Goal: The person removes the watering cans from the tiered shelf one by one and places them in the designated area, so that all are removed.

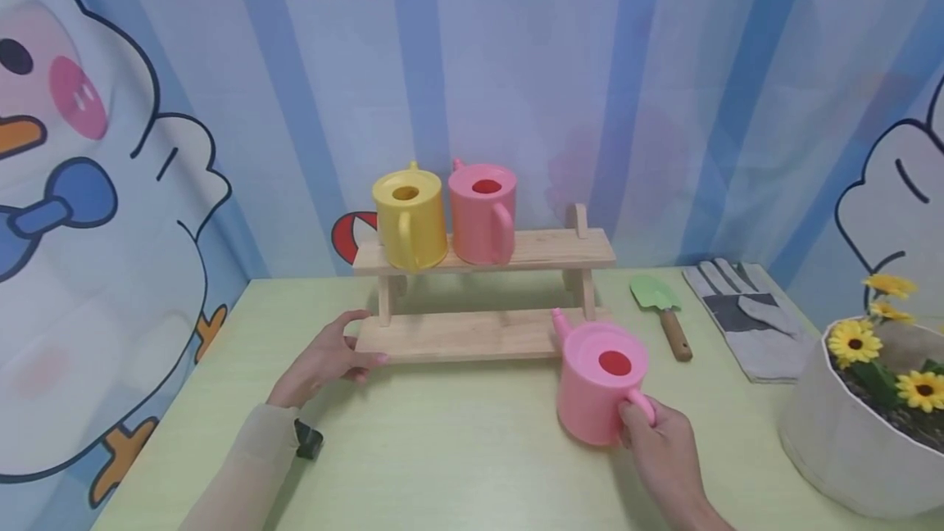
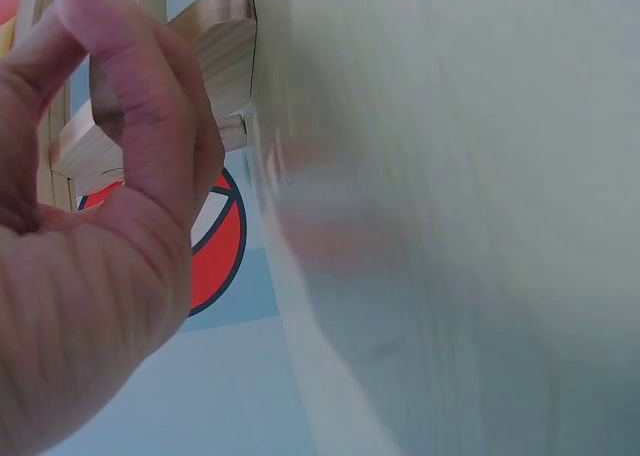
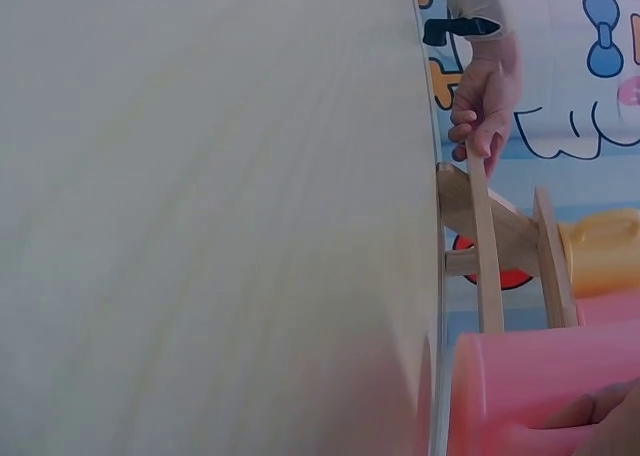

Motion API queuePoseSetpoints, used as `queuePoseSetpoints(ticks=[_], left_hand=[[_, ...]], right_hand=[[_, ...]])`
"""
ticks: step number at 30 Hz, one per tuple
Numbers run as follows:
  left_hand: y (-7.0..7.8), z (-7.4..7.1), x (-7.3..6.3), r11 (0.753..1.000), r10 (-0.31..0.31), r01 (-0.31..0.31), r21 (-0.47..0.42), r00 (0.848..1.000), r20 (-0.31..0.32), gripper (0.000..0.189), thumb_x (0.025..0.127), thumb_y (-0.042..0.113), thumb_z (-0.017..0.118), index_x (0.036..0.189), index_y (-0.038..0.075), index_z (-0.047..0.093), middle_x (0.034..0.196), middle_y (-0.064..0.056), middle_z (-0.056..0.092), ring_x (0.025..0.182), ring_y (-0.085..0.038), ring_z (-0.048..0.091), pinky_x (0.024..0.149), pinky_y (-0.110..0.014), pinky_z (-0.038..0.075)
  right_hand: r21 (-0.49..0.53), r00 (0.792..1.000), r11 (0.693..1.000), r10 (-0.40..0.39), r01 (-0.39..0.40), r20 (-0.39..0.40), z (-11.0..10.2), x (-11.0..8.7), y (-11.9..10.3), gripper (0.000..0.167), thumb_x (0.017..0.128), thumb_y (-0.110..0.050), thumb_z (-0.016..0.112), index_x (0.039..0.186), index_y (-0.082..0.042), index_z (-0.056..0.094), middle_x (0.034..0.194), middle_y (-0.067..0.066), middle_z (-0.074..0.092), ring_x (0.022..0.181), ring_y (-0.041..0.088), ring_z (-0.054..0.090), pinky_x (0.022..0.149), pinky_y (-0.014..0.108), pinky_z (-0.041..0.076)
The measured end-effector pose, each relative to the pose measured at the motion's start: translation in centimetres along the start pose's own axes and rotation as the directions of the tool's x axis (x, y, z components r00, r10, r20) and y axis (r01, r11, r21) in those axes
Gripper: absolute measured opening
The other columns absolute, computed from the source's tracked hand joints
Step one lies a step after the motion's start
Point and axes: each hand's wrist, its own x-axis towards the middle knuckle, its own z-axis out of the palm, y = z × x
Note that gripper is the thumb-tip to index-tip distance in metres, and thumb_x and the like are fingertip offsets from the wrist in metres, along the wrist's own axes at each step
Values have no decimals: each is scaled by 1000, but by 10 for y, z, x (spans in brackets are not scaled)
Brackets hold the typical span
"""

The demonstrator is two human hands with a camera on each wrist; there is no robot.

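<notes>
My right hand (image 1: 664, 449) grips the handle of a pink watering can (image 1: 593, 383), which is upright at the front right of a two-tier wooden stand (image 1: 472, 336). Its spout points toward the stand's lower board. In the right wrist view, the can's base (image 3: 465, 396) looks slightly above the tabletop. My left hand (image 1: 332, 355) pinches the left end of the lower board between thumb and fingers, as the right wrist view also shows. On the upper board stand a yellow watering can (image 1: 416, 228) and a second pink watering can (image 1: 479, 224), side by side, spouts toward the back.
To the right lie a green trowel (image 1: 656, 293) with a wooden handle and a pair of grey gloves (image 1: 767, 351). A white pot (image 1: 833, 441) with yellow flowers stands at the right front. A printed curtain (image 1: 516, 64) hangs behind the table (image 1: 442, 457).
</notes>
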Motion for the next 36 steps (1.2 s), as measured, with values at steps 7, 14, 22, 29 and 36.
queuePoseSetpoints(ticks=[7, 14, 22, 29, 36], left_hand=[[-1, 1, 1, 1000, -21, 21, -8, 1000, -9, 99, 94, 23, 89, 169, 9, 25, 100, -11, 67, 63, -14, 65, 72, -27, 57], [-2, 1, 0, 1000, -8, 8, -9, 1000, 0, 99, 94, 23, 89, 169, 8, 25, 100, -12, 67, 64, -14, 66, 73, -28, 57], [-2, 2, 0, 1000, -15, 15, -11, 1000, -8, 99, 93, 22, 89, 168, 9, 26, 102, -12, 68, 63, -14, 66, 74, -28, 57], [-1, 2, 0, 1000, -16, 16, -4, 1000, -8, 99, 94, 23, 89, 168, 9, 26, 102, -12, 68, 64, -14, 66, 74, -28, 57], [-1, 2, 2, 1000, -19, 19, 4, 1000, -14, 99, 94, 24, 89, 168, 10, 26, 102, -12, 68, 64, -14, 66, 74, -27, 57]], right_hand=[[-10, 1000, 999, 31, -31, -1, 0, 2, 3, 36, 108, -17, 52, 75, -3, 59, 66, 3, 55, 59, 15, 46, 53, 25, 34], [-18, 999, 999, 51, -51, 5, 3, 4, 10, 36, 108, -17, 52, 75, -5, 58, 68, 1, 57, 64, 15, 48, 55, 25, 36], [-27, 999, 999, 41, -41, 3, 4, 2, 12, 38, 107, -16, 54, 71, -8, 54, 67, 0, 55, 66, 13, 48, 58, 25, 38], [-22, 999, 999, 39, -39, 21, 3, -1, 14, 38, 106, -14, 56, 69, -10, 51, 62, -2, 49, 63, 12, 47, 58, 24, 38], [-41, 997, 997, 60, -58, 45, 3, -2, 13, 36, 107, -17, 55, 73, -6, 59, 66, -1, 55, 71, 14, 51, 62, 24, 41]])
